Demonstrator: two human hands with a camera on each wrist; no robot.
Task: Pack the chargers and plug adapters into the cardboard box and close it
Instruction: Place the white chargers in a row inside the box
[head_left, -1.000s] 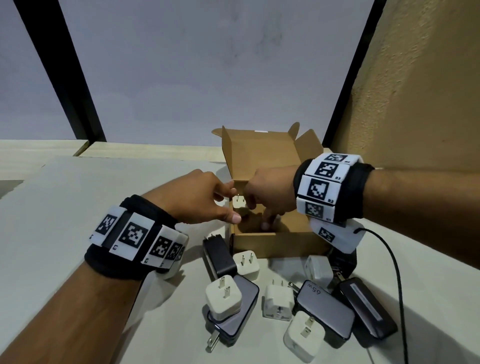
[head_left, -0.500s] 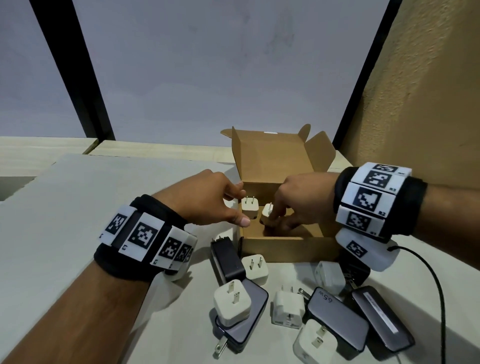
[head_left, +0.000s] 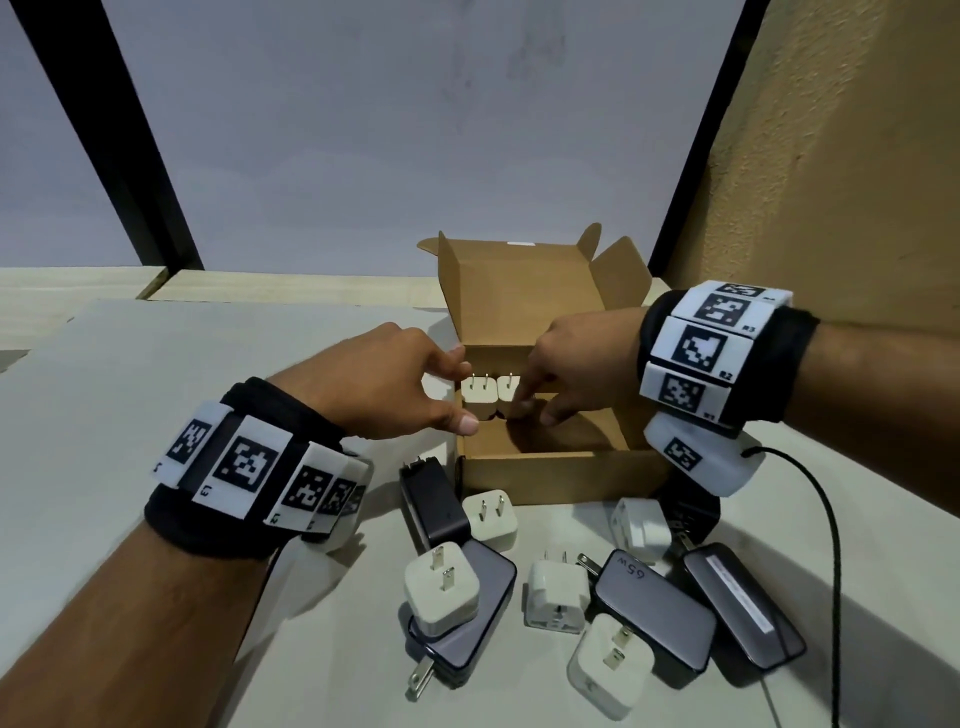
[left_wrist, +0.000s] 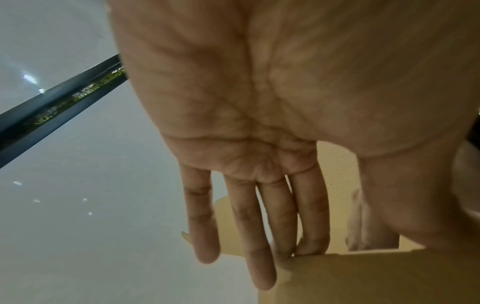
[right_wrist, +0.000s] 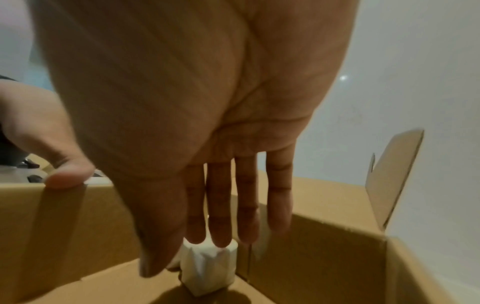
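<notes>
The open cardboard box stands mid-table with its lid up behind. Two white plug adapters stand prongs-up side by side in its back left corner. My right hand reaches into the box, its straight fingers touching the top of an adapter. At the box's left wall sits my left hand, thumb resting on the rim and fingers straight against the cardboard. Neither hand holds anything.
In front of the box lie several loose white adapters and dark grey chargers. A black cable runs down the right side. A tan wall stands close on the right.
My right hand has set a second adapter beside the first in the box's corner and straightened its fingers off it. The left hand has stayed at the box wall.
</notes>
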